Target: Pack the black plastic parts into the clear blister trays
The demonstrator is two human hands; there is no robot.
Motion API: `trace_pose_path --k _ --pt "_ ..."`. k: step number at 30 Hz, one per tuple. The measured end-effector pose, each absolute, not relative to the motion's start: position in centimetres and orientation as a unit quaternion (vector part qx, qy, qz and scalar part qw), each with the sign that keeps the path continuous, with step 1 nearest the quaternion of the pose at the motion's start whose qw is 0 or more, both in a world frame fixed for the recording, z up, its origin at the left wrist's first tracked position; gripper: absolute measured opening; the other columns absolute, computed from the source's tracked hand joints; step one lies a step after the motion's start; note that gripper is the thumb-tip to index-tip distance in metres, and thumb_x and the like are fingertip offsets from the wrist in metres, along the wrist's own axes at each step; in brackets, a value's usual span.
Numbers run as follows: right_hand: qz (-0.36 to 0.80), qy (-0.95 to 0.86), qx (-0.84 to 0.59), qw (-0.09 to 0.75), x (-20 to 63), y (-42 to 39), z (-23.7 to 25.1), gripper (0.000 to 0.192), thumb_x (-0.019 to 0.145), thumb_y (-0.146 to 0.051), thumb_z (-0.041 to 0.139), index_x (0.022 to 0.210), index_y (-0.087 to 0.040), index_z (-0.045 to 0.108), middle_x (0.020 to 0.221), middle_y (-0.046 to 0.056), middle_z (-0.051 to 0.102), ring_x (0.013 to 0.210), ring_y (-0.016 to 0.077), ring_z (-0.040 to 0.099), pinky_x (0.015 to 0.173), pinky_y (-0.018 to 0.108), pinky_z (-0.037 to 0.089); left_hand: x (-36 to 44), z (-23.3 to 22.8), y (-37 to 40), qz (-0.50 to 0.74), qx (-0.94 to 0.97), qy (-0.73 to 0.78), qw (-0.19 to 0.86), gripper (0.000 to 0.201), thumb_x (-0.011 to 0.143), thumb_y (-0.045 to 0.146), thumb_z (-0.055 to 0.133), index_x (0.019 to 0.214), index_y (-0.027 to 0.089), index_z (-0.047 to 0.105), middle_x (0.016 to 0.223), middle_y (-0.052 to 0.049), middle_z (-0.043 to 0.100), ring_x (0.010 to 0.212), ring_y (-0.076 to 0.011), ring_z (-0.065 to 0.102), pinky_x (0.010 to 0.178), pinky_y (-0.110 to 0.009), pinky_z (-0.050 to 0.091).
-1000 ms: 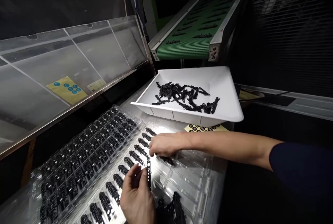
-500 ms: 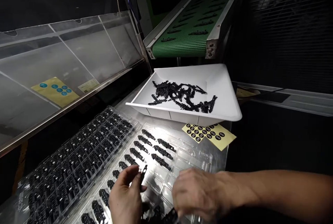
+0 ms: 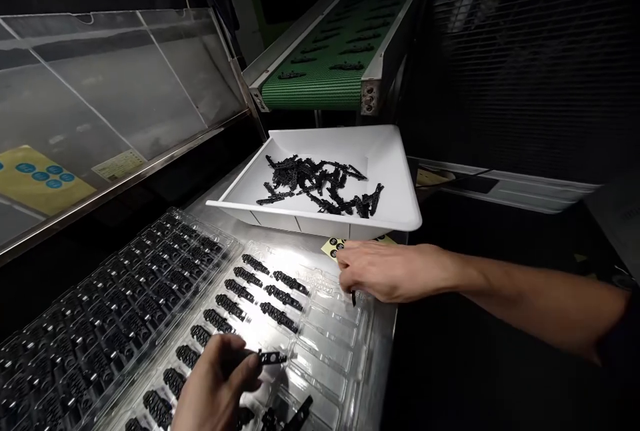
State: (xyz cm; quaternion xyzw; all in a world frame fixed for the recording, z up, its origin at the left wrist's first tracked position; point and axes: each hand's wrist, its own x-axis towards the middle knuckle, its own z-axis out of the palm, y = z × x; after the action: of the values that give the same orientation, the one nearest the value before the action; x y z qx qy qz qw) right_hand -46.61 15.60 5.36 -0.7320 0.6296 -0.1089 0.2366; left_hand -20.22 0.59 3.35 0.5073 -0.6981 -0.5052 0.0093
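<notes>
**Black clips between white bin and clear trays**

Seen from above: a steel tabletop (image 3: 385,324) under a green conveyor belt (image 3: 320,77), sloping down so that parts drop toward the bench. Directly below its end, a white bin (image 3: 395,177), set at an angle, with a loose heap of black clips (image 3: 320,184) inside. Nearer, at the left, a clear blister tray (image 3: 100,311) fully loaded, pushed aside against the slanted acrylic panel (image 3: 125,91). Beside it, a second clear tray (image 3: 330,344), only partly loaded: filled pockets at its left side, bare pockets at the right, within easy reach of both hands.

Right hand (image 3: 385,271) stretched across the far right corner of this tray, fingers curled down, the grip pinching a small dark piece (image 3: 353,297) that points down; partly covering a yellow sticker sheet (image 3: 334,246) under the bin edge. Left hand (image 3: 215,384) low over the near pockets, thumb and fingers pressed on one clip (image 3: 267,357), held flat and lengthwise. More loose clips (image 3: 290,414) at the bottom edge.
</notes>
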Motion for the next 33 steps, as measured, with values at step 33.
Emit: trace_pose_path --k 33 --pt "-0.183 0.571 -0.793 0.109 -39.7 6.8 -1.7 0.013 0.091 -0.020 0.055 0.093 -0.017 0.067 0.116 0.004 0.064 0.115 0.0254 0.043 0.095 0.042 0.037 -14.4 -3.6 6.0 0.015 0.345 -0.927 0.144 0.027 0.082 0.031 0.057 0.103 0.018 0.068 0.111 -0.011 0.065 0.100 -0.0299 0.053 0.083 -0.043 0.045"
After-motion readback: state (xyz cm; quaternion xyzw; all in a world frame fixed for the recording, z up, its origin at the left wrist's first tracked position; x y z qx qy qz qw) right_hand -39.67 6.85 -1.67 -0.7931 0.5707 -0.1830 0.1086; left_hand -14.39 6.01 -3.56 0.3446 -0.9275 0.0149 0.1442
